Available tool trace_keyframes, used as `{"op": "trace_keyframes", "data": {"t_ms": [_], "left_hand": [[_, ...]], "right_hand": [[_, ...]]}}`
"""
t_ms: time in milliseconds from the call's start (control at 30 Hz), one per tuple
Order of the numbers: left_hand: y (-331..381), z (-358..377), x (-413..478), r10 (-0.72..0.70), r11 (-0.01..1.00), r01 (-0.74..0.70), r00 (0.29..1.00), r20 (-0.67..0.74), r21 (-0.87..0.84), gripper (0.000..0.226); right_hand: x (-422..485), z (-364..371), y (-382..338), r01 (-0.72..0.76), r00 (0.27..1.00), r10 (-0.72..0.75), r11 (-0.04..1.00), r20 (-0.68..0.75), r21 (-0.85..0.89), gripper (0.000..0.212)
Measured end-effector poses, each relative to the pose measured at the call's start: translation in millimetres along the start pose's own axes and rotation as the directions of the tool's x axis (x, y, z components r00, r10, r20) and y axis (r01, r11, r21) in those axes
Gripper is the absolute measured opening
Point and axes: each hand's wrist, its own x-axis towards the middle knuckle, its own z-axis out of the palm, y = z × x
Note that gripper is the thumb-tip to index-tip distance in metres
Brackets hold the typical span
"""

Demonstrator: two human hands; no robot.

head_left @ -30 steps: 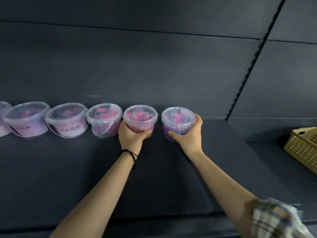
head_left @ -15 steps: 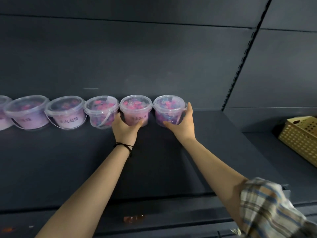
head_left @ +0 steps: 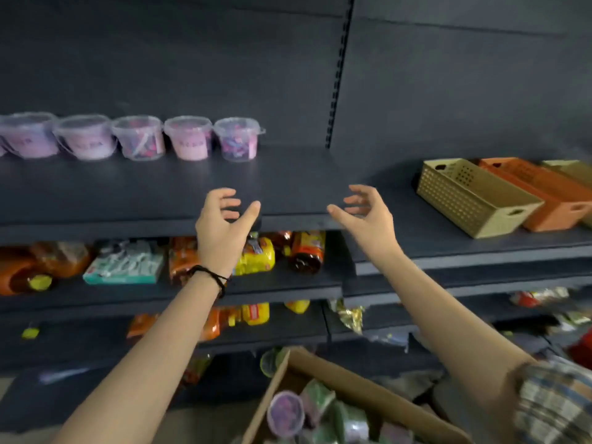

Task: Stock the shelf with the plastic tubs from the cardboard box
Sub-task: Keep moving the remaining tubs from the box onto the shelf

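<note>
Where the dark shelf (head_left: 160, 193) meets its back panel, a row of clear plastic tubs (head_left: 137, 137) stands with lids on, each just beside the next, the row running off the left edge of the view. Pink and purple pieces show through their walls, and several carry a pale pink or lilac label whose print is too blurred to read. The last tub (head_left: 238, 139) on the right shows blue and pink pieces and has bare shelf to its right. Low in the view an open cardboard box (head_left: 352, 378) holds more tubs lying at mixed angles: a purple-lidded tub (head_left: 285, 413) tilted toward the camera near the box's left wall, and green-tinted ones crowded beside it. On the neighbouring shelf section to the right a tan basket (head_left: 474, 200) with perforated walls sits right beside an orange basket (head_left: 544, 193); what is inside them cannot be seen. Lower shelves hold yellow and orange packets (head_left: 256, 256) and a brown bottle (head_left: 306, 251). Both hands are raised in front of the shelf's front edge, well apart from the tubs and from each other. The left hand (head_left: 224, 222), with a black band (head_left: 211, 275) on its wrist, has its fingers loosely curved and the thumb spread away from them, and it holds nothing. The right hand (head_left: 365, 213), its arm ending in a plaid sleeve (head_left: 551, 402), mirrors it: fingers curved, thumb apart, nothing in its grasp.
</note>
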Motion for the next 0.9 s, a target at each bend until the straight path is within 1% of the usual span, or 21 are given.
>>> {"op": "trace_keyframes", "data": {"t_ms": [67, 133, 200, 300, 400, 500, 600, 700, 767, 833, 900], "left_hand": [[0.7, 13.8, -53.0, -0.010, 1.000, 0.008, 0.996, 0.083, 0.022, 0.036], [-7.1, 28.3, -96.9, -0.091, 0.994, 0.077, 0.977, 0.192, 0.079, 0.037], [-21.7, 39.9, -132.5, -0.186, 0.977, 0.149, 0.946, 0.264, 0.153, 0.041], [-53.1, 53.1, -177.1, -0.304, 0.941, 0.231, 0.898, 0.319, 0.246, 0.042], [-96.5, 66.4, -219.1, -0.454, 0.882, 0.360, 0.823, 0.342, 0.304, 0.046], [-149.1, 78.9, -266.5, -0.571, 0.815, 0.452, 0.733, 0.370, 0.362, 0.052], [-201.3, 93.3, -315.2, -0.667, 0.744, 0.522, 0.616, 0.419, 0.417, 0.060], [-247.5, 111.9, -357.5, -0.753, 0.658, 0.611, 0.515, 0.410, 0.441, 0.067], [-275.9, 125.9, -380.1, -0.803, 0.590, 0.680, 0.444, 0.397, 0.435, 0.071], [-302.1, 141.8, -397.9, -0.826, 0.548, 0.730, 0.397, 0.399, 0.408, 0.074], [-326.3, 158.2, -411.0, -0.843, 0.528, 0.734, 0.389, 0.373, 0.427, 0.075]], "right_hand": [[-33.5, -33.3, 19.0, -0.057, 0.998, 0.057, 0.998, 0.023, -0.005, 0.048], [-60.5, -58.5, 43.4, -0.146, 0.989, 0.147, 0.989, 0.036, -0.023, 0.047], [-81.5, -73.8, 70.5, -0.232, 0.970, 0.236, 0.971, 0.061, -0.058, 0.046], [-108.7, -81.3, 117.6, -0.320, 0.937, 0.333, 0.940, 0.104, -0.122, 0.049], [-139.4, -79.7, 176.1, -0.402, 0.891, 0.433, 0.891, 0.134, -0.210, 0.049], [-179.1, -77.6, 242.7, -0.507, 0.818, 0.559, 0.812, 0.136, -0.290, 0.050], [-223.2, -75.5, 309.0, -0.539, 0.742, 0.651, 0.722, 0.161, -0.434, 0.051], [-264.4, -68.5, 372.3, -0.603, 0.649, 0.753, 0.595, 0.107, -0.532, 0.065], [-287.7, -58.8, 407.3, -0.625, 0.569, 0.819, 0.490, 0.075, -0.608, 0.078], [-303.2, -46.2, 435.0, -0.624, 0.501, 0.863, 0.415, 0.069, -0.663, 0.090], [-312.4, -34.6, 457.0, -0.652, 0.449, 0.891, 0.375, 0.063, -0.659, 0.096]]}}
